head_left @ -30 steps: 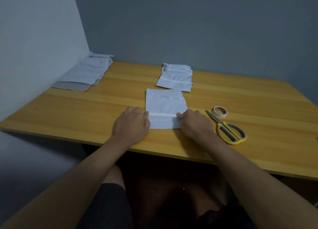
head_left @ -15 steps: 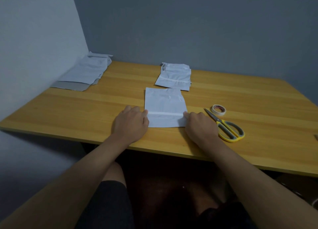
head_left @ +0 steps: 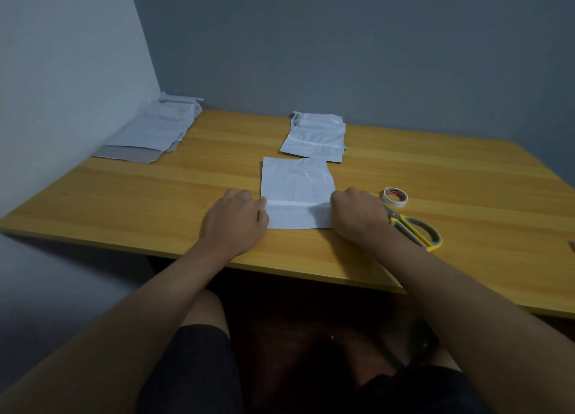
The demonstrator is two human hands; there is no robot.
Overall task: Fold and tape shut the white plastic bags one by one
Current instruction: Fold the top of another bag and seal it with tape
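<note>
Head view: white bag (head_left: pixel 297 192) flat between left hand (head_left: pixel 235 220) and right hand (head_left: pixel 357 217) (fingers curled; grip unclear).

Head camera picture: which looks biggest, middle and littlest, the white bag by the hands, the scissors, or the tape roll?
1. White bag, biggest.
2. Scissors, middle; the right hand hides the blades.
3. Tape roll, littlest.
All three lie about equally near the camera.

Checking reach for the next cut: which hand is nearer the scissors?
Right. The right hand sits at the bag's right edge, right beside the scissors; the left hand is at the bag's far left edge.
</note>
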